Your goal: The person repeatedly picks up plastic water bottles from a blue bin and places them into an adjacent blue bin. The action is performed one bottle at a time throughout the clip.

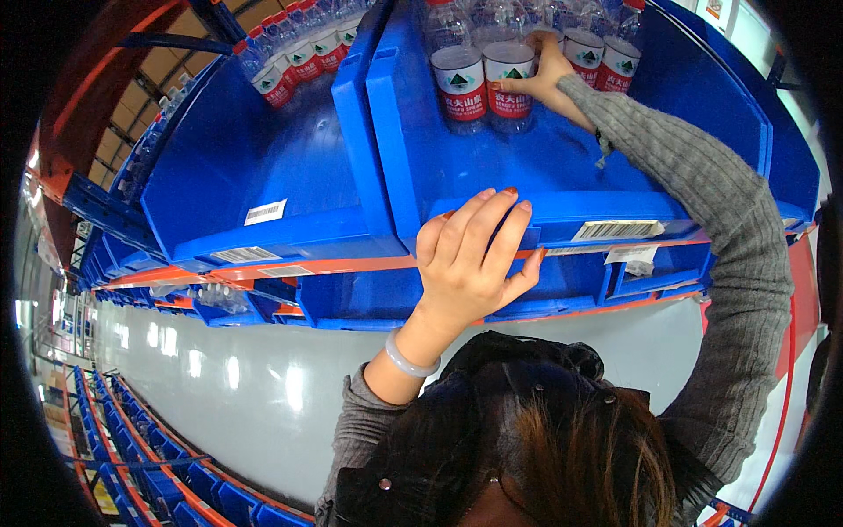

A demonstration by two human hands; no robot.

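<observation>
My right hand [550,79] reaches into a blue plastic bin [579,165], its thumb and fingers around a clear plastic water bottle [509,79] with a red and white label. Another such bottle [459,85] stands just left of it, and several more stand behind and to the right, one of them a red-capped bottle [619,62]. My left hand [471,257] rests at the bin's front lip, back of the hand up, fingers spread and holding nothing. A pale bangle is on that wrist.
A neighbouring blue bin [263,158] holds several similar bottles [273,82] at its back. Both bins stand on a rack with an orange beam [342,265]; more blue bins [369,296] sit below. Another rack of bins [171,487] stands across the grey floor [250,388].
</observation>
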